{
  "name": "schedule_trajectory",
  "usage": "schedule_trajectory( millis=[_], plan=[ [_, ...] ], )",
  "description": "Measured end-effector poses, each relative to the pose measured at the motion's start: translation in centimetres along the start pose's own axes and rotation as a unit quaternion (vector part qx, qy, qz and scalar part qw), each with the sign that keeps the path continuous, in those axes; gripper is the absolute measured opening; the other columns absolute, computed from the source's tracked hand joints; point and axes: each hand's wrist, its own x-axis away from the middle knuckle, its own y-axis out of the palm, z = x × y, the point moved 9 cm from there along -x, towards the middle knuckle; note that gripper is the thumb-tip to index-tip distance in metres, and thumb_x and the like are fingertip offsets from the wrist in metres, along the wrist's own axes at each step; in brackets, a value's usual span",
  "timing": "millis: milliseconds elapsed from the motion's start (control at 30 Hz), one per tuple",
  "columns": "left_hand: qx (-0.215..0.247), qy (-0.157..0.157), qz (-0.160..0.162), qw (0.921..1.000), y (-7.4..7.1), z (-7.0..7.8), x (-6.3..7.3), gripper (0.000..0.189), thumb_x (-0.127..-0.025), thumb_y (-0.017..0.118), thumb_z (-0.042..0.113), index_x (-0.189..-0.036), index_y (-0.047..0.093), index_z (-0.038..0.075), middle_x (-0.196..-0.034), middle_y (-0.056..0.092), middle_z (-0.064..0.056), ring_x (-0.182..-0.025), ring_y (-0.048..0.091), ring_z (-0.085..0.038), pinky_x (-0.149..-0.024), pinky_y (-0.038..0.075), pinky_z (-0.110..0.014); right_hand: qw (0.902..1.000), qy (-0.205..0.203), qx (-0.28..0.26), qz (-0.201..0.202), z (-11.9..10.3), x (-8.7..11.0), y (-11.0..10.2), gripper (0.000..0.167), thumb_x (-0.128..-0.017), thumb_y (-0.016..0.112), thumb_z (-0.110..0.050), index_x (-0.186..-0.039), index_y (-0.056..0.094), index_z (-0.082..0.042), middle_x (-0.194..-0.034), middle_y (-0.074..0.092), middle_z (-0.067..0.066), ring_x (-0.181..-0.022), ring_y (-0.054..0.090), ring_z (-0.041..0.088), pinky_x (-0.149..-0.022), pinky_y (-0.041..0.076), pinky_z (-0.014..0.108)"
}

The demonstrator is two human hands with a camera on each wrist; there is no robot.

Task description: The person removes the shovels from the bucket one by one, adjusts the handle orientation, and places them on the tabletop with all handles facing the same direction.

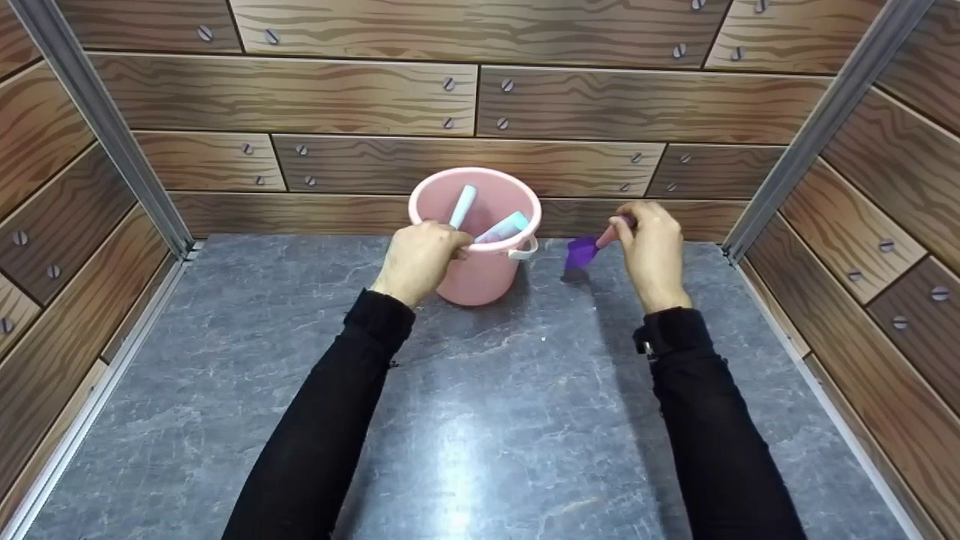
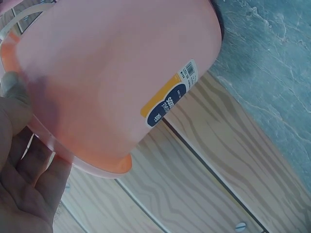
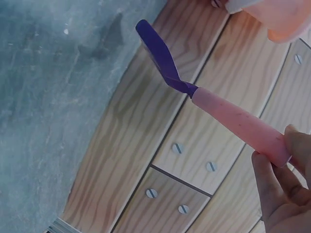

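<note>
A pink bucket (image 1: 478, 277) stands upright on the grey floor near the back wall. My left hand (image 1: 421, 259) grips its near rim; in the left wrist view the thumb and fingers (image 2: 51, 187) lie on either side of that rim. Two light blue objects, one a slim rod (image 1: 464, 204) and the other wider (image 1: 508, 226), lean inside, their lower ends hidden. To the right of the bucket, my right hand (image 1: 654, 251) pinches the end of a small shovel's pink handle (image 3: 238, 124). The shovel's purple blade (image 1: 581, 253) points down and left, above the floor.
Wood-patterned panels (image 1: 360, 97) form the back wall, with similar walls left and right. Metal posts (image 1: 817, 124) stand at the corners. The bucket's white carrying handle (image 1: 523, 250) hangs at its right side. A label (image 2: 170, 94) is stuck on the bucket's outside.
</note>
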Motion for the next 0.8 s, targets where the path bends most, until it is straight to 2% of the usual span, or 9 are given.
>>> schedule_trajectory(
  millis=[233, 533, 800],
  plan=[
    [0.003, 0.003, 0.004, 1.0, 0.0, -0.1, 0.1, 0.015, -0.1, 0.084, 0.03, -0.11, 0.091, 0.022, -0.107, 0.091, 0.0, -0.11, 0.087, -0.03, -0.089, 0.071, -0.054, 1.0, 0.001, 0.002, 0.003, 0.6, 0.7, 0.9, 0.022, -0.109, 0.081, -0.011, -0.12, 0.081, 0.008, -0.12, 0.081, 0.032, -0.117, 0.077, 0.054, -0.109, 0.058, 0.065],
    [0.007, 0.001, 0.001, 1.0, 0.0, -0.2, 0.0, 0.017, -0.1, 0.083, 0.032, -0.112, 0.091, 0.023, -0.108, 0.091, 0.001, -0.111, 0.087, -0.029, -0.09, 0.071, -0.053, 0.9998, 0.012, 0.017, 0.008, 1.3, 1.5, 0.7, 0.023, -0.111, 0.08, -0.011, -0.123, 0.081, 0.008, -0.12, 0.081, 0.032, -0.118, 0.078, 0.055, -0.11, 0.06, 0.066],
    [0.006, 0.002, 0.002, 1.0, 0.0, -0.1, 0.0, 0.017, -0.099, 0.083, 0.032, -0.111, 0.09, 0.023, -0.108, 0.091, 0.0, -0.111, 0.087, -0.029, -0.089, 0.071, -0.054, 0.9997, 0.018, 0.013, -0.005, 2.0, 2.0, 0.7, 0.024, -0.113, 0.076, -0.009, -0.128, 0.08, 0.01, -0.129, 0.08, 0.034, -0.129, 0.077, 0.055, -0.119, 0.058, 0.064]
  ],
)
